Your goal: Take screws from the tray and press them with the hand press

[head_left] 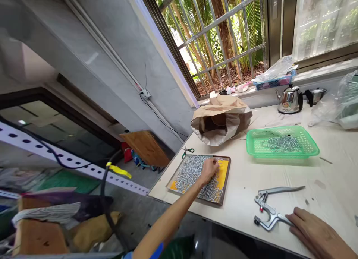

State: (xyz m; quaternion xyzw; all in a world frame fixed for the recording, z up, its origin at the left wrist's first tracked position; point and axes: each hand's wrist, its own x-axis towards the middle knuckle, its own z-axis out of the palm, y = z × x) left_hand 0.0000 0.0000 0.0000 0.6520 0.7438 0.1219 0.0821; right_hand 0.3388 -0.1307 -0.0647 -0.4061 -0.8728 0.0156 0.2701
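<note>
Nearest the camera, the right hand (316, 233) is laid flat, fingers loose, against the handle of metal pliers (272, 207) on the table (243, 199). Small metal pieces in a yellow-lined tray (223, 175) are pressed by the left hand (209, 169), fingers curled down among them.

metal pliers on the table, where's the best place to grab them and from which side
Probably by the two long handles: the pliers lie flat on the table, jaw end to the left, one handle pointing right and free, the other under the right hand. Come from above on the right, closing around both handles; the left hand is in the tray of small metal parts.
</note>
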